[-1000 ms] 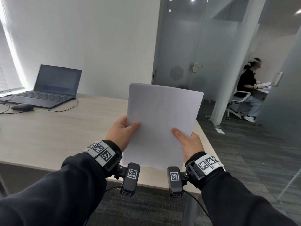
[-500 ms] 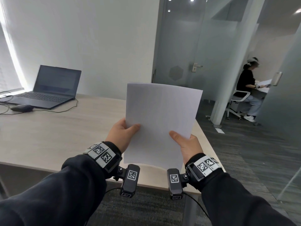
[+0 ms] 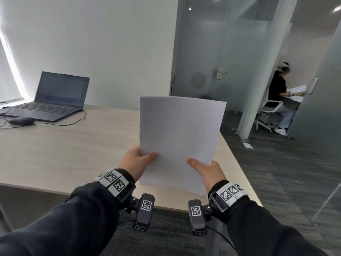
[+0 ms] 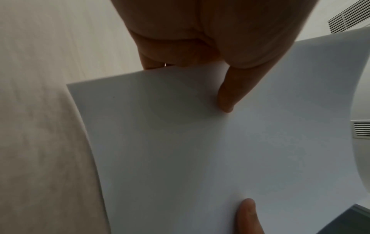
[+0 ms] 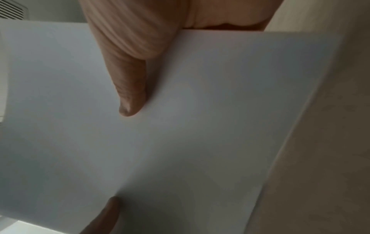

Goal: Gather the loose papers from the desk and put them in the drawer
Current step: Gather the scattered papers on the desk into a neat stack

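A stack of white papers [image 3: 179, 137] stands nearly upright above the right end of the wooden desk [image 3: 60, 156]. My left hand [image 3: 137, 162] pinches its lower left edge, thumb on the front. My right hand [image 3: 206, 169] pinches the lower right edge the same way. In the left wrist view the papers [image 4: 200, 150] fill the frame with my left thumb [image 4: 228, 98] pressed on them. The right wrist view shows the papers [image 5: 180, 126] under my right thumb [image 5: 128, 95]. No drawer is in view.
An open laptop [image 3: 55, 97] and a dark mouse [image 3: 21, 120] with cables sit at the desk's far left. A frosted glass door [image 3: 201, 52] stands behind. A seated person [image 3: 278, 97] works at the far right. Dark carpet [image 3: 276, 172] lies right of the desk.
The papers have squared up into one even stack and turned slightly more upright. Both hands keep their grip and have shifted a little.
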